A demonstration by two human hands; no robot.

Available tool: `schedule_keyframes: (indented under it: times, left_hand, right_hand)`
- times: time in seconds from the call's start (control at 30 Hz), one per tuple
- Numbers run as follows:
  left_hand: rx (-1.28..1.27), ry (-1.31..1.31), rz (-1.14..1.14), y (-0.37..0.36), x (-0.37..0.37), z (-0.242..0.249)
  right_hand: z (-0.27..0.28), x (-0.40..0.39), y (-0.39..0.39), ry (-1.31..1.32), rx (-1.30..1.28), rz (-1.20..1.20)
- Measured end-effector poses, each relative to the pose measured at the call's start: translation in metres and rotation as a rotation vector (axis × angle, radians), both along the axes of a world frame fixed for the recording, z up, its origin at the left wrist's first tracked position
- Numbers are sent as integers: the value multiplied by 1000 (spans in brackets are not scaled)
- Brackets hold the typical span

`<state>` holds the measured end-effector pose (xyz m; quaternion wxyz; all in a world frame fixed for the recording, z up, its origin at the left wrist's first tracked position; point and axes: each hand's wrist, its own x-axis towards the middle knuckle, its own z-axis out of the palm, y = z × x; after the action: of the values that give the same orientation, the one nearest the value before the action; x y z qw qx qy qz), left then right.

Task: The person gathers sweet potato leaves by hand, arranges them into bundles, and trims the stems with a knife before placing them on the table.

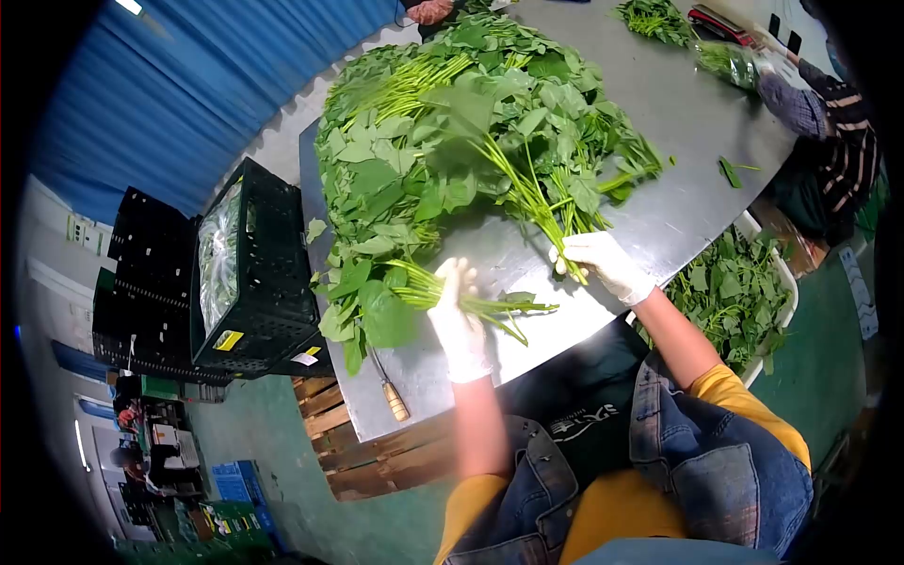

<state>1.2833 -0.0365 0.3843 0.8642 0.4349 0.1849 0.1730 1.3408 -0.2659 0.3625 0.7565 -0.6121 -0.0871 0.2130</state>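
My left hand (pixel 456 320), in a white glove, is closed around a bunch of leafy green stems (pixel 405 290) low over the near left part of the metal table (pixel 490 348). Its leaves point left and the cut stem ends stick out to the right. In my right hand (pixel 603 264), also gloved, are the lower stems of a second bunch of leafy greens (pixel 527 193), tilted up and to the left. Its upper leaves are blurred and overlap the large heap of greens (pixel 377 179) behind. A wooden-handled tool (pixel 394 400) with a thin metal blade lies near the table's left corner.
Left of the table stand black crates (pixel 254 273), one holding greens in clear plastic. Below the table's right edge is a white bin (pixel 786 292) of loose leaves. Across the table, another person's sleeved arm (pixel 800 104) is beside a bagged bunch (pixel 730 64). A wooden pallet (pixel 377 461) lies underneath.
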Motion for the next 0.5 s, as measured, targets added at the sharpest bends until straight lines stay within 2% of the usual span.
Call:
schedule_keyframes:
  times: [0.17, 0.23, 0.3, 0.37, 0.43, 0.47, 0.5]
  left_hand:
    - [5, -38, -79, 0, 16, 17]
    - [39, -52, -193, -1, 27, 21]
    - [839, -310, -132, -7, 34, 17]
    - [-173, -128, -280, -8, 41, 13]
    - [3, -80, -310, 0, 44, -11]
    - [-78, -123, -344, 4, 48, -26]
    - [-75, -124, -340, 2, 45, -19]
  right_hand:
    - [-11, -2, 6, -62, -71, 88]
    - [-4, -8, 10, -61, -81, 81]
    - [5, -14, 12, -164, -186, 123]
    - [-10, -14, 12, -207, -181, 128]
    - [-5, -15, 14, -241, -257, 188]
    - [1, -13, 13, -237, -277, 276]
    - [0, -10, 16, -239, -275, 280]
